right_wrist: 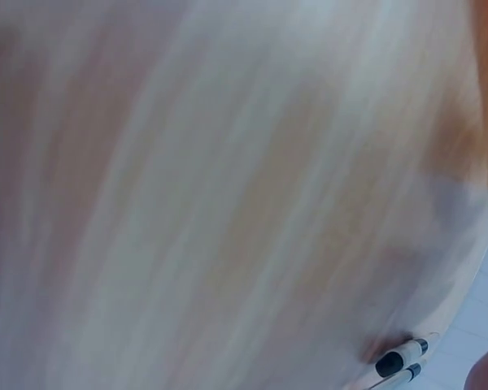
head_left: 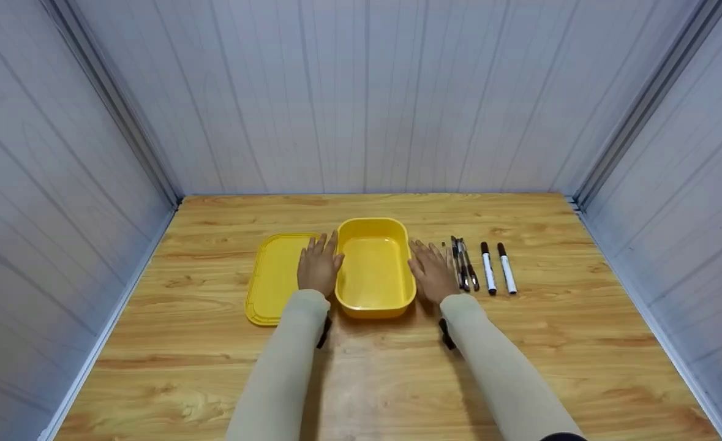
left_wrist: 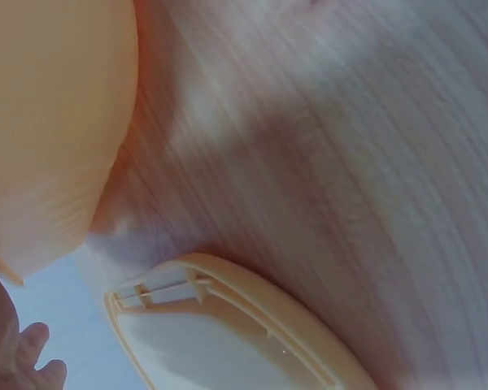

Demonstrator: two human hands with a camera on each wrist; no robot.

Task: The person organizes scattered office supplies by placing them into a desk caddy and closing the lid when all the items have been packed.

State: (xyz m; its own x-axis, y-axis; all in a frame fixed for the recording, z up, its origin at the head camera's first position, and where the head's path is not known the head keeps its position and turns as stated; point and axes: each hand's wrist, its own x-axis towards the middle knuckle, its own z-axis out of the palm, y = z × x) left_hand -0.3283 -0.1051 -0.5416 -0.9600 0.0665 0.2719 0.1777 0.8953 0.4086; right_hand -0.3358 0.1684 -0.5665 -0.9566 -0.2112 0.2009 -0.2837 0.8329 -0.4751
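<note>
The left hand (head_left: 319, 266) and right hand (head_left: 434, 272) are held with fingers straight, a bit apart; the box (head_left: 375, 272) is set between, just beside both, long way pointing ahead. Farther out, the lid (head_left: 275, 278) is seen left; the pens (head_left: 461, 264), right.

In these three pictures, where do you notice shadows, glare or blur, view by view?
Head view: fairly clear, soft glare inside the yellow box, shadows beside the sleeves; left wrist view: washed-out colours, a broad shadow across the wooden table; right wrist view: the table's grain looks blurred, the pens near the lower right corner somewhat clearer.
</note>
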